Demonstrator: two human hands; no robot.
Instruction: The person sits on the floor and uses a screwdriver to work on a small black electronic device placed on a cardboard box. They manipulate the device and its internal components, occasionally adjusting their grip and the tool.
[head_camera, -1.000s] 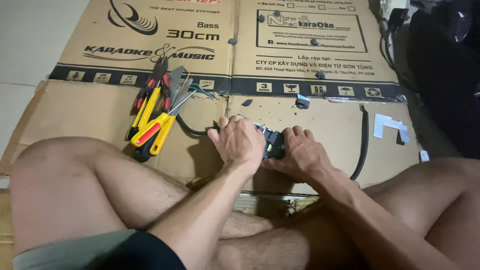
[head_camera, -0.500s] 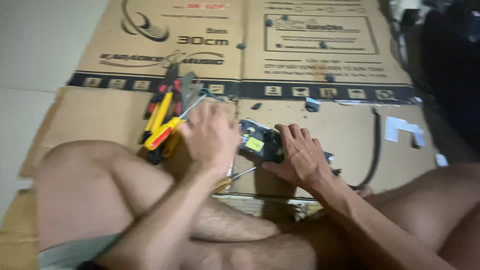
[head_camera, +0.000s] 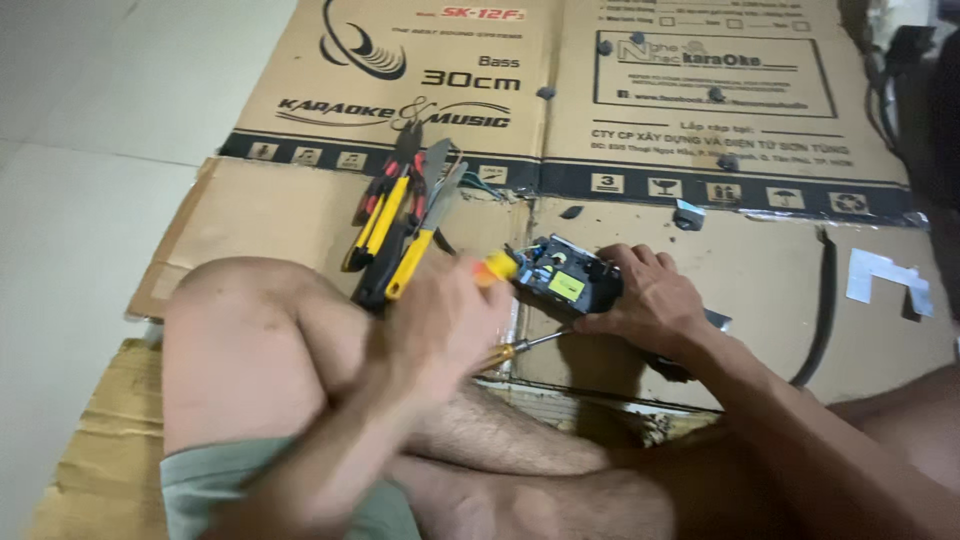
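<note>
Now, seen from above, a person sits cross-legged on flattened cardboard (head_camera: 250, 205) spread over a pale tiled floor (head_camera: 70, 150). At far left the floor is bare beside the cardboard's edge. Further in, a bent knee (head_camera: 240, 330) rises, and just beyond it lies a cluster of hand tools (head_camera: 400, 215): pliers and cutters with yellow, red and black handles, tips pointing away from the person.

Near the middle, the left hand (head_camera: 440, 320) is blurred with motion. A second ago it rested on the small device beside the other hand; since then it has swung out toward the tools and come back, and it now grips a screwdriver with an orange and yellow handle (head_camera: 497, 266), fingers curled shut around it. A second screwdriver (head_camera: 520, 347) lies on the cardboard just below, its metal shaft pointing right. Judging from this, the hand has fetched a tool to work on the device.

Just right of centre sits the device (head_camera: 565, 282) itself, a small dark electronic unit with a yellow label and exposed wiring, resting on the cardboard. The right hand (head_camera: 650, 300) has stayed on it throughout, fingers spread and pressed over its right side, holding it steady.

Further right, a black cable (head_camera: 825, 300) curves along the cardboard, and scraps of white paper (head_camera: 885, 280) lie near the edge.
</note>
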